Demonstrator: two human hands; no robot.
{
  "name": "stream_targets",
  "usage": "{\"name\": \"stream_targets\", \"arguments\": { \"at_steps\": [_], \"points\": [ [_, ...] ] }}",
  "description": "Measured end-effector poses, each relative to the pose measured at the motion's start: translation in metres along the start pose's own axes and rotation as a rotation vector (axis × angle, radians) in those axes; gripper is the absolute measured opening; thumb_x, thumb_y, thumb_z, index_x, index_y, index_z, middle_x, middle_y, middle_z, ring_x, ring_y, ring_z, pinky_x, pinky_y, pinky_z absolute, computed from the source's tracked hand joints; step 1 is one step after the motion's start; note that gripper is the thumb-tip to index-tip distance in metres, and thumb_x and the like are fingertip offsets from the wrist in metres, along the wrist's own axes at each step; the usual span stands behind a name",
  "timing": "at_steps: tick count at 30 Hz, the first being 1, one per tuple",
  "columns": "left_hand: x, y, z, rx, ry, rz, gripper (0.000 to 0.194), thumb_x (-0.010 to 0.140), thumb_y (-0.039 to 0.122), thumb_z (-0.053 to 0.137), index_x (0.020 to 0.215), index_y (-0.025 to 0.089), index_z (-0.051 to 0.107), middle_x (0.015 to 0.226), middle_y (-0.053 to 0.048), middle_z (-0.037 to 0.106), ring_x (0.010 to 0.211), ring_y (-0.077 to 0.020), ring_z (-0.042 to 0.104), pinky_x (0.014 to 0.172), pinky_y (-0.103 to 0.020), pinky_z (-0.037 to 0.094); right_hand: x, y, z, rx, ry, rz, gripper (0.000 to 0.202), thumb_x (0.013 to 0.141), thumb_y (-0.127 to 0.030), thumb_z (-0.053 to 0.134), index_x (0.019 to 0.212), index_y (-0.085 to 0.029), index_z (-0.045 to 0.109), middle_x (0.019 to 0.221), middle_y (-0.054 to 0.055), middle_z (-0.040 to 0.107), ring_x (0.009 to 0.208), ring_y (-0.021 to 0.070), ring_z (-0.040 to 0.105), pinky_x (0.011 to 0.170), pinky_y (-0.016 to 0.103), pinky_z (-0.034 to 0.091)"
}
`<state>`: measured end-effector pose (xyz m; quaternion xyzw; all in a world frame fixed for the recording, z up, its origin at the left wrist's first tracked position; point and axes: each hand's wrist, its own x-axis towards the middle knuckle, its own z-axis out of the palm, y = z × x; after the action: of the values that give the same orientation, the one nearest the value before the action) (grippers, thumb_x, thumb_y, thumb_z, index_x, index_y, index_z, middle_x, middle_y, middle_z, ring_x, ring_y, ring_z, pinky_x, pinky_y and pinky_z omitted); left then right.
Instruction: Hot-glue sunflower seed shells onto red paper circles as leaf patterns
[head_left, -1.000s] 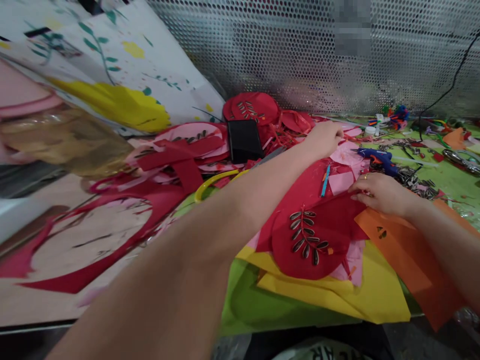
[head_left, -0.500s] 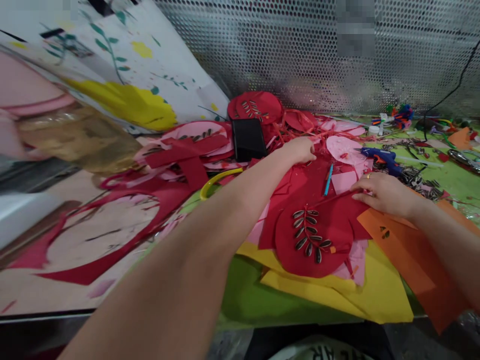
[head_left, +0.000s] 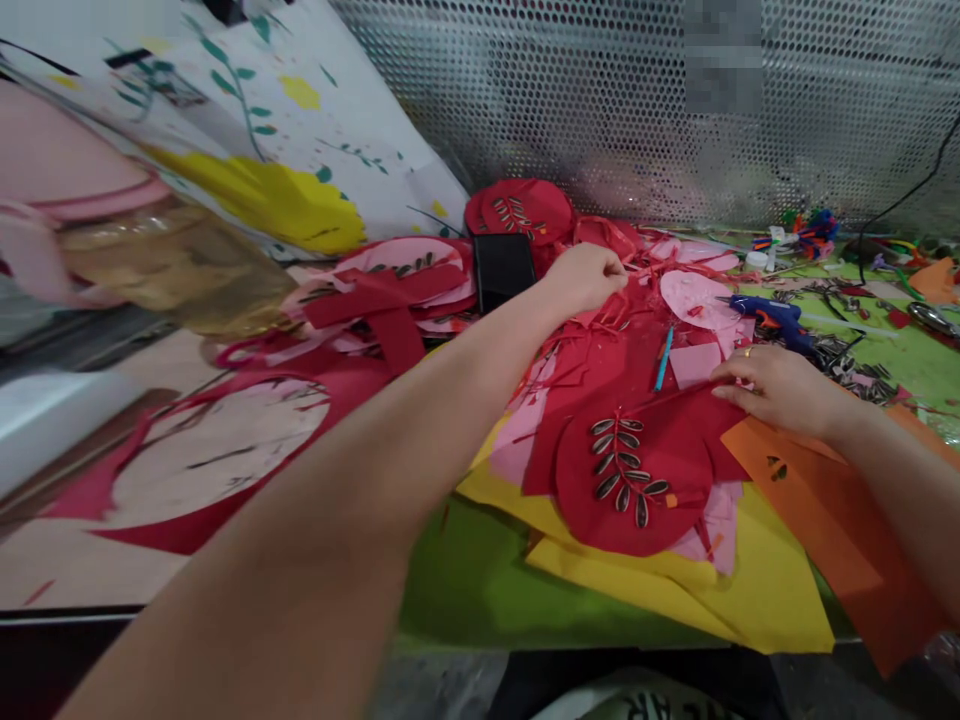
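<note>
My left hand reaches over a heap of thin red paper strips. Its fingers are curled together, and what they hold, if anything, is hidden. My right hand pinches the edge of a piece of red paper beside a red paper circle. Striped sunflower seeds form a branching row on that circle. A blue pen lies between my hands. Just beyond my right hand are a blue glue gun and a pale pink paper circle.
Yellow sheets and orange paper lie near the front edge. On the left are a pink-lidded jug and a red cut-out sheet. A black phone-like slab rests before more seeded circles. Behind stands a perforated metal panel.
My left hand has risen slightly back and left, uncovering red strips beneath it. My right hand keeps its pinch at the red paper. The whole view has shifted slightly.
</note>
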<state>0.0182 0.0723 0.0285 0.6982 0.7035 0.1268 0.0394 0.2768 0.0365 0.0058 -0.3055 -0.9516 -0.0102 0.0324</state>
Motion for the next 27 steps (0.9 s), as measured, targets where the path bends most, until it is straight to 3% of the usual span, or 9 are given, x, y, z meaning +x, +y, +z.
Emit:
{"name": "stream_targets", "arguments": {
  "at_steps": [1, 3, 6, 9, 17, 27],
  "points": [
    [-0.009, -0.002, -0.007, -0.064, 0.033, 0.031, 0.026, 0.08, 0.024, 0.051, 0.094, 0.012, 0.069, 0.093, -0.008, 0.068, 0.082, -0.0148, 0.059, 0.076, -0.024, 0.041, 0.0, 0.0, 0.001, -0.003, 0.006, -0.004, 0.023, 0.087, -0.026, 0.048, 0.096, -0.018, 0.068, 0.088, 0.008, 0.071, 0.083, 0.0202, 0.063, 0.074, 0.031, 0.045],
    [-0.03, -0.006, -0.019, -0.176, -0.013, 0.079, 0.023, 0.078, 0.026, 0.052, 0.089, 0.013, 0.068, 0.083, -0.005, 0.067, 0.072, -0.012, 0.057, 0.07, -0.023, 0.041, -0.001, -0.001, 0.002, -0.005, 0.023, -0.015, 0.023, 0.087, -0.027, 0.048, 0.094, -0.018, 0.068, 0.086, 0.007, 0.071, 0.081, 0.02, 0.063, 0.073, 0.031, 0.045],
    [-0.058, -0.008, -0.026, -0.252, -0.228, 0.112, 0.02, 0.075, 0.03, 0.054, 0.078, 0.014, 0.065, 0.066, 0.001, 0.06, 0.06, -0.0093, 0.05, 0.06, -0.021, 0.038, -0.002, -0.003, 0.003, 0.005, 0.049, -0.035, 0.022, 0.087, -0.026, 0.048, 0.092, -0.019, 0.068, 0.085, 0.007, 0.071, 0.08, 0.0199, 0.062, 0.072, 0.031, 0.045],
    [-0.074, -0.007, -0.021, -0.265, -0.423, 0.129, 0.017, 0.074, 0.03, 0.054, 0.073, 0.015, 0.061, 0.061, 0.003, 0.056, 0.055, -0.0086, 0.047, 0.055, -0.021, 0.036, -0.003, -0.005, 0.004, 0.025, 0.064, -0.054, 0.022, 0.087, -0.025, 0.048, 0.093, -0.018, 0.068, 0.087, 0.007, 0.071, 0.082, 0.0207, 0.063, 0.073, 0.032, 0.046],
    [-0.077, -0.009, -0.01, -0.276, -0.652, 0.23, 0.013, 0.078, 0.027, 0.048, 0.074, 0.017, 0.055, 0.064, 0.002, 0.055, 0.053, -0.0087, 0.047, 0.053, -0.02, 0.036, -0.004, -0.003, 0.006, 0.055, 0.108, -0.115, 0.021, 0.086, -0.023, 0.049, 0.091, -0.017, 0.068, 0.082, 0.007, 0.071, 0.076, 0.0188, 0.063, 0.068, 0.03, 0.047],
    [-0.073, -0.008, -0.004, -0.195, -0.702, 0.388, 0.013, 0.077, 0.027, 0.048, 0.073, 0.017, 0.056, 0.064, 0.002, 0.054, 0.054, -0.0092, 0.046, 0.05, -0.019, 0.032, -0.006, -0.01, 0.007, 0.136, 0.144, -0.117, 0.022, 0.089, -0.025, 0.046, 0.093, -0.019, 0.066, 0.086, 0.007, 0.071, 0.081, 0.0195, 0.063, 0.074, 0.033, 0.049]
  ]
}}
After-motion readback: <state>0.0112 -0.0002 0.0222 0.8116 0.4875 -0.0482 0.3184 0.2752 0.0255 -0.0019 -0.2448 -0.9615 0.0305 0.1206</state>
